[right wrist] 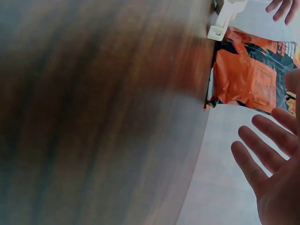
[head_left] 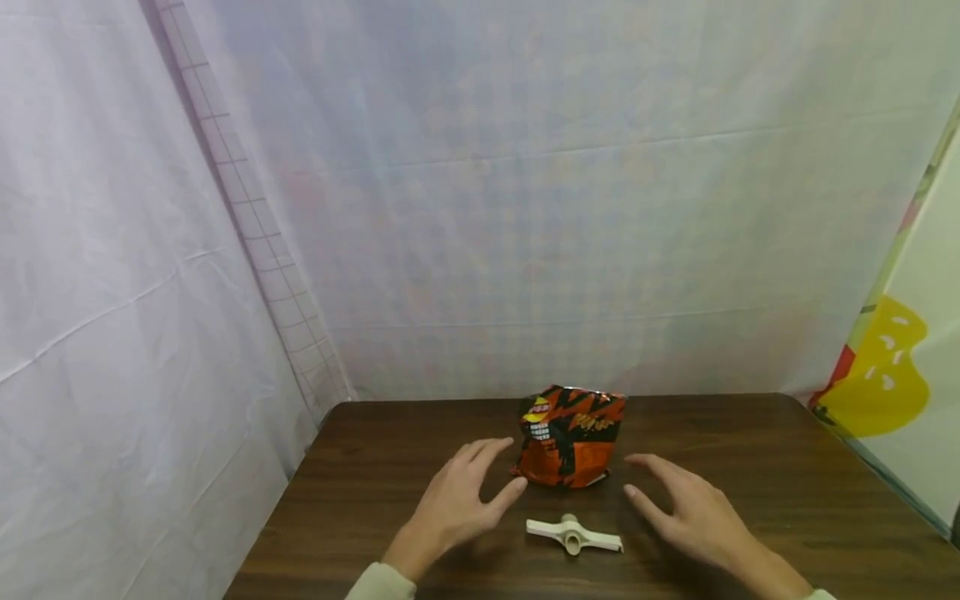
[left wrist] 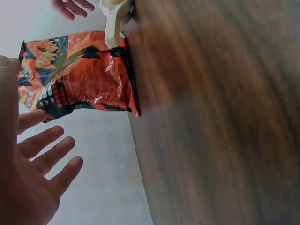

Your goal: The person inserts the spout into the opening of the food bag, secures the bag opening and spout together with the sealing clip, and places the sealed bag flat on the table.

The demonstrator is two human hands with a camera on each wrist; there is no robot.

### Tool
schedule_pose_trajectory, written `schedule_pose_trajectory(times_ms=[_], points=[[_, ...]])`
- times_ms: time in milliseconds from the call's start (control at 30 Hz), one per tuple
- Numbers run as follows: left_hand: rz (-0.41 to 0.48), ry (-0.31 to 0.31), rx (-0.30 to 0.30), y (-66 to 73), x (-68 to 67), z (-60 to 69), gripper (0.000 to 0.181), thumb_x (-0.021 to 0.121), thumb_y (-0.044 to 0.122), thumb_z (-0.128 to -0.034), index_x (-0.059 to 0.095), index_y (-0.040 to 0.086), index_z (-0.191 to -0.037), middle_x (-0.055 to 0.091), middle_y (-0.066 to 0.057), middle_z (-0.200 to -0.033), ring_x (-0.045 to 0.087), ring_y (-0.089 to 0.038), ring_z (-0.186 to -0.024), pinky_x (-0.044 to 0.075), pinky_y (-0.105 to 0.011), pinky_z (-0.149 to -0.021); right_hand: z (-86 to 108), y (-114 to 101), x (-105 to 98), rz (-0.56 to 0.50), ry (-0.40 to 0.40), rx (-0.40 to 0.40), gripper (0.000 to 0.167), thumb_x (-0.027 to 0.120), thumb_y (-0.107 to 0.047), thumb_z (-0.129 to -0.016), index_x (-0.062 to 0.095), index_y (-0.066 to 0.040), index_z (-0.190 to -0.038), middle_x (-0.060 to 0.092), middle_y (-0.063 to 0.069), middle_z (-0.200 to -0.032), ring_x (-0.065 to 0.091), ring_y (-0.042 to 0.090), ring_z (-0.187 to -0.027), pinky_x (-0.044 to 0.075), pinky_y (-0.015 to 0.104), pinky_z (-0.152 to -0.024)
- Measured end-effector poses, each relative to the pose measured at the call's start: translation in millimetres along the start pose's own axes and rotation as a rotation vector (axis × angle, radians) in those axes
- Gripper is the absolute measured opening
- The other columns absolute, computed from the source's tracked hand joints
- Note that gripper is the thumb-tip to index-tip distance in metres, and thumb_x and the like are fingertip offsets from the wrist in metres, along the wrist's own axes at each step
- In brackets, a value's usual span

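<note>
Head view: a shiny, crumpled orange-and-black bag [head_left: 581, 458] is standing near the left hand [head_left: 459, 498] and the right hand [head_left: 693, 510], both hanging empty, fingers relaxed.

On the table [head_left: 360, 475], 1 bag [head_left: 573, 442] stands behind 1 fitting [head_left: 570, 527], both between left hand [head_left: 463, 493] and right hand [head_left: 692, 510].

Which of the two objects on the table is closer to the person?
The cream-coloured plastic piece; the orange-and-black bag stands behind it, farther away.
</note>
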State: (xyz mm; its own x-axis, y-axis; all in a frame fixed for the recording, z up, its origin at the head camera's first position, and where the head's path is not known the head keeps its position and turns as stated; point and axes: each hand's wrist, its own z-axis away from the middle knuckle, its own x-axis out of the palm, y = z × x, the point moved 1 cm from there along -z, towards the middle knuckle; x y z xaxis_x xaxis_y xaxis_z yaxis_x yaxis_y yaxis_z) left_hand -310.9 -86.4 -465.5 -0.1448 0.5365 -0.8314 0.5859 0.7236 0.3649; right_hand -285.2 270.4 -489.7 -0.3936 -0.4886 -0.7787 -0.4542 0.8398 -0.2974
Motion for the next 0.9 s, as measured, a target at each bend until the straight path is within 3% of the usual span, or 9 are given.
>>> schedule_pose_trajectory(times_ms=[367,700,900], points=[[0.034,-0.027,0.001,10.5,4.8,2.2,0.073,0.042,0.077,-0.1051,0.051,0.03,-0.16,0.056,0.005,-0.161,0.059,-0.023,-0.144,0.056,-0.052,-0.113,7.7,0,2,-0.011,-0.016,-0.005,0.035,0.076,-0.046,-0.101,0.068,-0.038,-0.134,0.077,-0.012,-0.129,0.077,0.014,-0.099,0.062,0.034,-0.076],[0.075,-0.066,-0.027,18.0,17.4,-4.1,0.073,0.04,0.08,-0.104,0.048,0.035,-0.161,0.055,0.01,-0.161,0.058,-0.02,-0.145,0.054,-0.05,-0.116,8.7,-4,1,-0.082,-0.032,-0.061,0.038,0.081,-0.034,-0.099,0.068,-0.036,-0.134,0.079,-0.008,-0.126,0.073,-0.002,-0.088,0.064,0.032,-0.072],[0.109,-0.107,-0.035,23.3,23.6,-5.3,0.072,0.041,0.078,-0.1048,0.049,0.034,-0.161,0.059,0.009,-0.156,0.061,-0.022,-0.141,0.056,-0.052,-0.113,9.5,-4,4,-0.057,-0.037,-0.123,0.034,0.088,-0.03,-0.093,0.075,-0.028,-0.124,0.078,-0.015,-0.116,0.072,-0.002,-0.091,0.06,0.026,-0.072]])
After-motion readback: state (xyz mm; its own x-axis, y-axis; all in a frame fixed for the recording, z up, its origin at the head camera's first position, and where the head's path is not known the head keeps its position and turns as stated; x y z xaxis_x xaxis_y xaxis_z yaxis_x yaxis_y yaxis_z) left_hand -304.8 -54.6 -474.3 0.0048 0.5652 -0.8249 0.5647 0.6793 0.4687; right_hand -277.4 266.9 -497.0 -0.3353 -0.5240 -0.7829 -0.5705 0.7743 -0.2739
